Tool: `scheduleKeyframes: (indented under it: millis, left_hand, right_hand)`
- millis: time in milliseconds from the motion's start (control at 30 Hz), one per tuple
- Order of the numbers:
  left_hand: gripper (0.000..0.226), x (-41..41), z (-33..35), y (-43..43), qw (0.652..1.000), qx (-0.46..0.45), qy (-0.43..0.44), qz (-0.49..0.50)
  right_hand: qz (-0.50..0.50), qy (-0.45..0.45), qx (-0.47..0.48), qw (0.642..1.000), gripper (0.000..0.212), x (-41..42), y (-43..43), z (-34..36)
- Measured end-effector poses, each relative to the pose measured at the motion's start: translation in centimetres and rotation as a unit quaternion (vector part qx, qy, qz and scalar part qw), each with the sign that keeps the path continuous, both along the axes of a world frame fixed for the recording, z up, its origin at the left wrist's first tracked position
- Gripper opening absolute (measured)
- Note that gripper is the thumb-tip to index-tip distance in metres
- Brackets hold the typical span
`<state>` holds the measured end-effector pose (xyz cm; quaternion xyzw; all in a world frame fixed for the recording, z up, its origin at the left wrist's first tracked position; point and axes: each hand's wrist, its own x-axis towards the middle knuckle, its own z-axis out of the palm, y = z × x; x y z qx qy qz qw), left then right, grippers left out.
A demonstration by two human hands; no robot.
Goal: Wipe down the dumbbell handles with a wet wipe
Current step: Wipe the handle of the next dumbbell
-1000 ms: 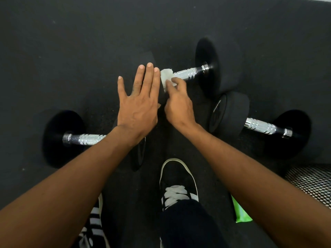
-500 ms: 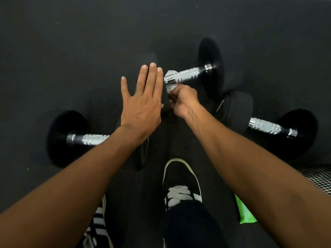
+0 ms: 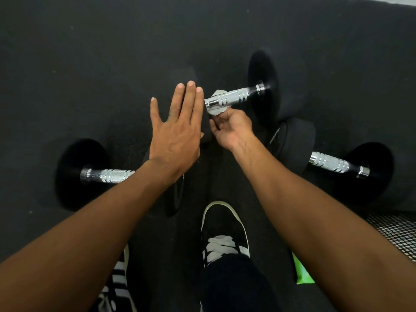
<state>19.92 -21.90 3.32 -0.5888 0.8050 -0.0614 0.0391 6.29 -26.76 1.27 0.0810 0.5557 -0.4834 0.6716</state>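
Three black dumbbells with chrome handles lie on the dark floor mat. The middle dumbbell's handle [image 3: 234,96] points up and right. My right hand [image 3: 230,127] is under the handle's left end, palm up, and holds a white wet wipe [image 3: 215,110] wrapped around the underside of the bar. My left hand [image 3: 177,131] lies flat, fingers straight, on the middle dumbbell's near black head [image 3: 186,74]. The left dumbbell's handle [image 3: 108,176] is partly hidden by my left forearm. The right dumbbell's handle [image 3: 331,163] lies bare.
My black shoe with white laces [image 3: 222,233] stands below the hands. A second striped shoe [image 3: 119,287] shows at the bottom left. A green wipe packet [image 3: 302,273] lies under my right forearm. A black mesh surface [image 3: 396,235] fills the right edge.
My right hand has turned from on top of the handle to beneath it, palm up, carrying the wipe around the bar. The left hand has stayed flat on the dumbbell head.
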Motion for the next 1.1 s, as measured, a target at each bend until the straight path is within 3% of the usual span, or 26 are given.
scheduleKeyframes:
  millis: [100, 233, 433, 600, 733, 967, 1100]
  left_hand:
    - [0.089, -0.1, 0.1, 0.0, 1.000, 0.003, -0.002, 0.002]
    - [0.089, -0.2, 0.1, 0.1, 1.000, 0.003, -0.007, 0.002]
    - [0.088, -0.2, 0.3, 0.1, 1.000, 0.009, -0.006, 0.004]
    - [0.087, -0.2, 0.4, 0.2, 1.000, 0.005, -0.003, 0.003]
    - [0.087, -0.2, 0.5, 0.1, 1.000, 0.008, 0.003, 0.004]
    - [0.088, -0.3, 0.3, 0.2, 1.000, 0.004, 0.000, 0.003]
    - [0.087, -0.2, 0.5, 0.2, 1.000, 0.009, 0.005, 0.005]
  right_hand:
    - [-0.017, 0.002, 0.000, 1.000, 0.039, -0.3, 0.4, 0.3]
    - [-0.062, -0.021, -0.015, 0.998, 0.049, -1.3, 1.4, -0.2]
    - [-0.138, -0.035, -0.011, 0.990, 0.038, -2.6, -0.8, -0.2]
    - [-0.148, -0.020, -0.028, 0.988, 0.052, -3.0, 0.0, -0.4]
    - [-0.155, -0.027, -0.028, 0.987, 0.046, -3.8, -2.3, 0.3]
    - [-0.124, 0.003, -0.022, 0.992, 0.059, -3.8, 0.3, 0.1]
    - [-0.125, -0.018, -0.014, 0.992, 0.039, -4.2, -1.1, -0.1]
